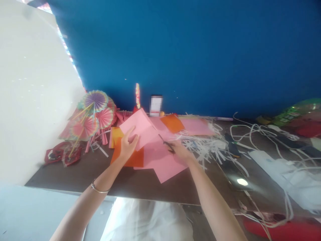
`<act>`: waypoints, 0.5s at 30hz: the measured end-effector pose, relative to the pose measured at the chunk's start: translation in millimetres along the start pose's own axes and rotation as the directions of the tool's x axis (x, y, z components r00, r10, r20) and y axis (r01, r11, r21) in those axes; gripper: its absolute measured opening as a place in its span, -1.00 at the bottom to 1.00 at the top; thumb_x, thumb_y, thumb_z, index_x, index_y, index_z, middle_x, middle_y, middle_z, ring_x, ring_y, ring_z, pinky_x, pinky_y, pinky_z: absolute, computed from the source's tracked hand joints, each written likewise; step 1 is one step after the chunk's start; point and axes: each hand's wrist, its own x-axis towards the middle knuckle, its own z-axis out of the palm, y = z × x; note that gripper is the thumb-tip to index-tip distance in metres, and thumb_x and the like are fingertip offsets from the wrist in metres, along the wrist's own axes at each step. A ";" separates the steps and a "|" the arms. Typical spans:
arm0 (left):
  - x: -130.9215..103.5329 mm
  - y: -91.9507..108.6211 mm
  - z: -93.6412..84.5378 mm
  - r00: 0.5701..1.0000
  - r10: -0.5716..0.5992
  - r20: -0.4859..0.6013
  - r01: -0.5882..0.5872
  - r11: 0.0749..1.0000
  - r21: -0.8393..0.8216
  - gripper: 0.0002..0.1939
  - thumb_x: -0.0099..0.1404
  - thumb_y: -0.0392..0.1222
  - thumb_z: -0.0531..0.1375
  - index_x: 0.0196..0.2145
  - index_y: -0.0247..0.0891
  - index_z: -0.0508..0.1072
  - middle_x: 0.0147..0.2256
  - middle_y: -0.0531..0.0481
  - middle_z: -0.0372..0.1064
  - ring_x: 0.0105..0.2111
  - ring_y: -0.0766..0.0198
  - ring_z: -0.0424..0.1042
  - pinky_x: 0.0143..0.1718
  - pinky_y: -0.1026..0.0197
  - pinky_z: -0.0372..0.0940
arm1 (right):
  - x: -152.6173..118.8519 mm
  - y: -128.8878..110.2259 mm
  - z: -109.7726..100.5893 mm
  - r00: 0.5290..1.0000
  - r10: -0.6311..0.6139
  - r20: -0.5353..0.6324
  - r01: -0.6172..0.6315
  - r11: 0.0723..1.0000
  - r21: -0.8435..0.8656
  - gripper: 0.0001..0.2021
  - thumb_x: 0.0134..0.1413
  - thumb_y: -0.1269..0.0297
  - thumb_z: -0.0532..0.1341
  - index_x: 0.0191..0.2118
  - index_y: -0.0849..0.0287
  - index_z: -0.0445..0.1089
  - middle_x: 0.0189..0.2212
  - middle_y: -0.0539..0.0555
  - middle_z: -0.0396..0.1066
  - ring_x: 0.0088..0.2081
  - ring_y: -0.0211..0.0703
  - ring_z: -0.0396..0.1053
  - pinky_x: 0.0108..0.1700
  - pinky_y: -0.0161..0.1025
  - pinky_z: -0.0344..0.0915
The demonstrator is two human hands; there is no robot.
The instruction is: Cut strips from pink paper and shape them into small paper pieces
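Observation:
My left hand (129, 144) grips a pink sheet of paper (140, 125) by its lower left part, thumb on top, and the sheet is tilted up off the table. In my right hand (179, 149) is a pair of dark scissors (168, 144), their tips pointing up and left towards the right edge of that sheet. I cannot tell whether the blades touch it. Beneath both hands lie more pink sheets (165, 167), with orange paper (130, 156) at the left and another orange piece (172, 123) behind.
Paper fans (94, 100) lean at the left by the wall, near red packets (62, 154). White paper strips (200, 145) heap right of my right hand. Farther right are a phone (234, 174), white cables (253, 130) and a white plastic bag (298, 187). A blue wall (188, 60) rises behind the table (95, 177).

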 end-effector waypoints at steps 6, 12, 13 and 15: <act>-0.6 4.0 -0.5 0.999 0.004 0.050 -0.005 1.000 0.025 -0.54 0.17 -0.11 0.17 0.03 -0.25 0.32 0.03 -0.13 0.30 0.08 0.14 0.23 0.12 0.10 0.15 | -1.7 -6.1 1.6 1.000 -0.011 0.007 0.011 1.000 0.025 -0.67 0.01 0.00 0.14 -0.52 0.18 0.30 -0.64 -0.07 0.06 -0.58 -0.32 0.00 -0.52 -0.28 -0.04; -1.2 3.2 -0.2 0.998 0.012 0.068 -0.014 0.999 0.028 -0.55 0.17 -0.13 0.17 0.03 -0.25 0.33 0.03 -0.14 0.31 0.08 0.15 0.24 0.13 0.10 0.14 | 0.9 2.6 1.5 0.999 -0.018 -0.038 0.022 0.995 0.099 -0.71 -0.01 0.02 0.16 -0.46 0.18 0.34 -0.61 -0.04 0.12 -0.56 -0.31 0.05 -0.52 -0.29 -0.01; -1.1 2.5 -0.1 0.998 0.014 0.067 -0.016 0.999 0.028 -0.54 0.17 -0.12 0.17 0.03 -0.25 0.32 0.03 -0.14 0.31 0.08 0.15 0.24 0.13 0.10 0.14 | 1.1 2.8 1.3 1.000 -0.017 -0.026 0.019 0.995 0.096 -0.71 -0.01 0.03 0.16 -0.47 0.18 0.34 -0.61 -0.05 0.11 -0.57 -0.32 0.04 -0.52 -0.29 -0.01; -0.9 1.8 0.0 0.998 0.016 0.063 -0.018 1.000 0.026 -0.54 0.17 -0.12 0.17 0.04 -0.25 0.32 0.03 -0.14 0.31 0.08 0.14 0.24 0.13 0.10 0.14 | 0.9 1.0 0.9 1.000 -0.021 0.005 0.020 0.996 0.082 -0.71 0.00 0.04 0.16 -0.51 0.18 0.30 -0.62 -0.06 0.08 -0.58 -0.33 0.02 -0.52 -0.30 -0.03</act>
